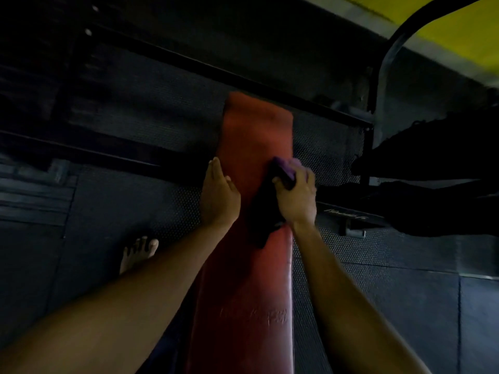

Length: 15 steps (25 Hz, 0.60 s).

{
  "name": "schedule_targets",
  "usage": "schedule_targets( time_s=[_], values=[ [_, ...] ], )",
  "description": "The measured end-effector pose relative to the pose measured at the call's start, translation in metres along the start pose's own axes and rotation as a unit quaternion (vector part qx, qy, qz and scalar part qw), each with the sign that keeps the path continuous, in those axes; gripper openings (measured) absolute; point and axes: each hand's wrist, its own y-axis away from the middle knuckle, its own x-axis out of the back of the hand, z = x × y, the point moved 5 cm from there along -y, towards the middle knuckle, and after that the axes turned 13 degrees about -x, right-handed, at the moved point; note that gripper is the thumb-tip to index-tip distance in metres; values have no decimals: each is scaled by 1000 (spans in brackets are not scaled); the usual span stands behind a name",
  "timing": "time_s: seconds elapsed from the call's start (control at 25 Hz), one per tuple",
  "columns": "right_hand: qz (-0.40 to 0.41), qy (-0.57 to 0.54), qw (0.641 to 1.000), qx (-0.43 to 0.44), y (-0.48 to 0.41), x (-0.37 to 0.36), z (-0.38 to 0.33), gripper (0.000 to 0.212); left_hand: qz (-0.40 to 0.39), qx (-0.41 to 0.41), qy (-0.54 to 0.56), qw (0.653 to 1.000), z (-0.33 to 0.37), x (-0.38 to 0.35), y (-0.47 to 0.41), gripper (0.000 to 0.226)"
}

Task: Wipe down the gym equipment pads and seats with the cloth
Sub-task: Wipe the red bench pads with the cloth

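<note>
Two hands (220, 197) (297, 199), one cloth (264, 211), one pad (256, 133)

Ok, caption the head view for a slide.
Right hand grips a dark cloth on the red pad; left hand rests on its edge.

The pad (251, 279) runs off the bottom edge, its worn lettering (253, 317) too blurred to read. The right hand (295, 197) covers part of the cloth (264, 209). The left forearm (162, 279) hides the heel of the foot (137, 252).

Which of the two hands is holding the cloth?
The right hand grips the cloth on the red pad. The left hand holds nothing; its straight fingers rest on the pad's left edge.
</note>
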Motion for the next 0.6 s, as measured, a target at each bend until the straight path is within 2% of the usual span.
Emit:
schedule_targets(
  time_s=[0.08,0.16,0.28,0.36,0.4,0.56,0.6],
  values=[
    [11,14,1000,7,29,-8,9,56,-2,1,-16,1000,-3,-1,3,55],
    [-4,43,995,85,40,-27,-17,54,-6,-1,-30,1000,-2,-1,5,59],
    [-77,88,978,172,26,-53,-69,55,-10,-13,-7,1000,-8,0,2,63],
    [-60,113,971,203,2,-50,-75,55,7,-15,-2,1000,-7,1,1,56],
    [-38,111,975,188,-9,-39,-67,55,14,-10,-9,1000,-3,-1,3,54],
    [49,54,997,3,8,-12,-20,53,12,16,-7,1000,-1,0,-6,56],
    [65,54,996,-6,20,-16,-17,53,4,17,-7,1000,0,1,-9,57]
  ],
)
